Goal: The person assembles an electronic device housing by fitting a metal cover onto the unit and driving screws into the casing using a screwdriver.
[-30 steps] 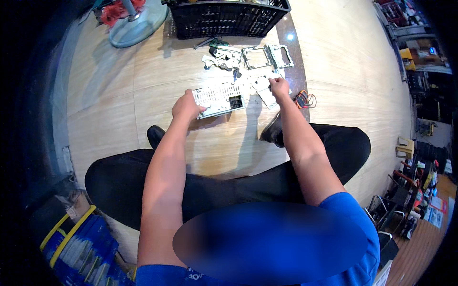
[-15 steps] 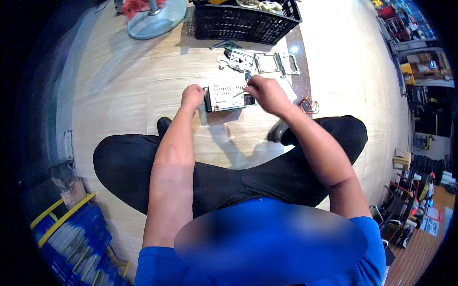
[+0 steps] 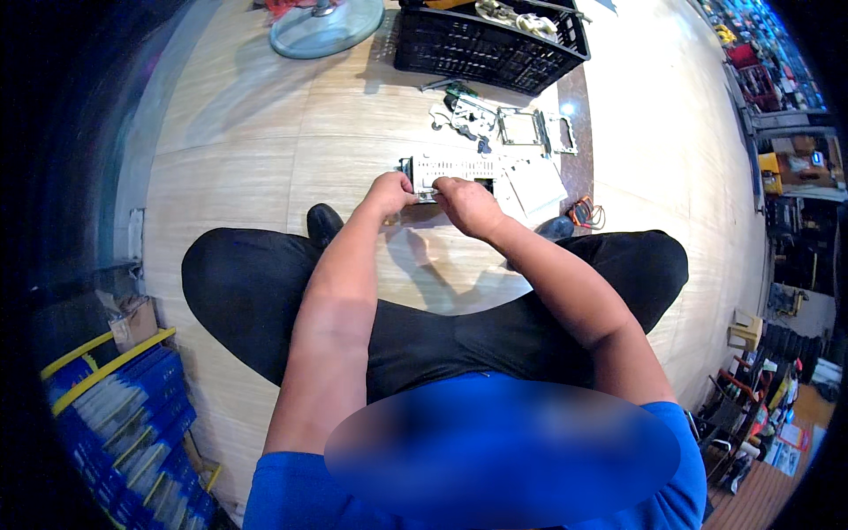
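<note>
A flat box-shaped metal unit (image 3: 455,166), with a slotted silver top and a dark front panel on its left end, lies on the floor before my feet. My left hand (image 3: 390,193) grips its near left corner between thumb and fingers. Over the unit's near edge, my right hand (image 3: 469,206) is closed in a pinch, fingertips close to my left hand. Whatever is pinched there is too small and hidden to make out. Behind the unit lie loose metal frames (image 3: 519,126) and a silver cut-out plate (image 3: 473,115).
A black plastic crate (image 3: 490,49) with parts in it stands beyond the loose pieces. To its left is a round grey base (image 3: 327,31). A white sheet-like panel (image 3: 533,184) lies right of the unit, and coiled red-and-black leads (image 3: 585,213) sit near my right shoe (image 3: 555,228).
My right hand has come down and left from above the unit's right part, a thin rod then at its fingertips. My left hand has shifted to the near left corner. The whole view has shifted slightly.
</note>
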### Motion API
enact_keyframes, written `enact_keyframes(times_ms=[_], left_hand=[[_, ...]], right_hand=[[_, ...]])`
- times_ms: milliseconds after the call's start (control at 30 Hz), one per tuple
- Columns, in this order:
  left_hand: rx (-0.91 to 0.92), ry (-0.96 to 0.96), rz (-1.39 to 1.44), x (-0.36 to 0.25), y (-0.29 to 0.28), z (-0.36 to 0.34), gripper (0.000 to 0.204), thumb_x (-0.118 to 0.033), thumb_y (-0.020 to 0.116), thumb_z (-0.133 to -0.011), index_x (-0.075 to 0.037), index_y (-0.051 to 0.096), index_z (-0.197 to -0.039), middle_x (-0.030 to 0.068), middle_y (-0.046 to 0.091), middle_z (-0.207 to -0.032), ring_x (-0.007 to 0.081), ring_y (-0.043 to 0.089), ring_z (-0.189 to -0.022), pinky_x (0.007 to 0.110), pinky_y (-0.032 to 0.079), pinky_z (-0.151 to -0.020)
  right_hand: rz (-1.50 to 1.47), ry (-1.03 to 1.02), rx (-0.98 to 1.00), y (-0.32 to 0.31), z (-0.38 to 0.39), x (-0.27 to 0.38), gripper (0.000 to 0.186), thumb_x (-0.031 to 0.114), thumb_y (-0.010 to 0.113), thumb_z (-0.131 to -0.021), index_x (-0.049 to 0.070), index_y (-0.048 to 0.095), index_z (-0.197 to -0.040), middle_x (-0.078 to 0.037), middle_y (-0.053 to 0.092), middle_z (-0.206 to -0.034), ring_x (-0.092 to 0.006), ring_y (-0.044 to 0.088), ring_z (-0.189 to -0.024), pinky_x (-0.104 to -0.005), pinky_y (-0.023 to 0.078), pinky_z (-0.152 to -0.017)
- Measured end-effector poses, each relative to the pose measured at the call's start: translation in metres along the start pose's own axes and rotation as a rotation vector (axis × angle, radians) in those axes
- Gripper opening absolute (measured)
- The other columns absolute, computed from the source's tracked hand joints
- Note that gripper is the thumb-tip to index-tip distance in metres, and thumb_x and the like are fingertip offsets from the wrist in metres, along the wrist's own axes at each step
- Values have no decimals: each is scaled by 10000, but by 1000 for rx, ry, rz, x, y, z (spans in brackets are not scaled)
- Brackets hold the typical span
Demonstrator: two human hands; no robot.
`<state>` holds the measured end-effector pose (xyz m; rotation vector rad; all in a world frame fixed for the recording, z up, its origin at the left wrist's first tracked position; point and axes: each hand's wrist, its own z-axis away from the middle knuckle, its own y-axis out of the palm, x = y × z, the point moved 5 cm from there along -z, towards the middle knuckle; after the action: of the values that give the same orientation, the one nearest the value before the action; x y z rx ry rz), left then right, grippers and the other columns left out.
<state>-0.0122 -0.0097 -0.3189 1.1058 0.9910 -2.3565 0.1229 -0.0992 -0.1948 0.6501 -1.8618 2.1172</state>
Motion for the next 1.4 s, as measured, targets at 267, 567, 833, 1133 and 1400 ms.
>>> enact_keyframes(times_ms=[267,567,833,1133,1400], left_hand=[[-28,-13,-74,-6,1,0,225,-106,820,-671,-43,626,-765,75,637,-718,188,574,-665,338,489,-642],[-19,7,-49,0,3,-5,242,-103,833,-669,-42,608,-736,66,633,-704,168,558,-646,336,481,-620],[-36,41,-107,0,2,-9,250,-109,843,-649,-55,612,-725,69,638,-690,174,552,-627,337,480,-605],[-24,49,-139,3,4,-15,142,-130,719,-712,-35,614,-708,159,638,-705,236,562,-619,374,488,-622],[-10,225,-66,32,18,-40,195,-203,637,-755,-53,558,-658,108,576,-627,225,522,-538,413,429,-498]], right_hand=[[-19,31,21,2,-2,-2,150,191,536,-921,44,556,-944,-214,664,-849,-385,657,-831,-483,516,-722],[8,51,2,3,-4,3,176,210,527,-923,35,545,-921,-215,667,-832,-388,661,-807,-484,520,-712],[63,65,-3,2,-9,13,201,227,528,-932,33,573,-908,-212,661,-806,-396,655,-763,-486,521,-681],[350,84,149,6,-16,43,163,150,496,-893,43,586,-977,-166,686,-847,-312,700,-732,-413,560,-617],[341,-49,243,6,-29,53,194,90,507,-872,-3,606,-1011,-150,704,-938,-287,711,-831,-375,575,-676]])
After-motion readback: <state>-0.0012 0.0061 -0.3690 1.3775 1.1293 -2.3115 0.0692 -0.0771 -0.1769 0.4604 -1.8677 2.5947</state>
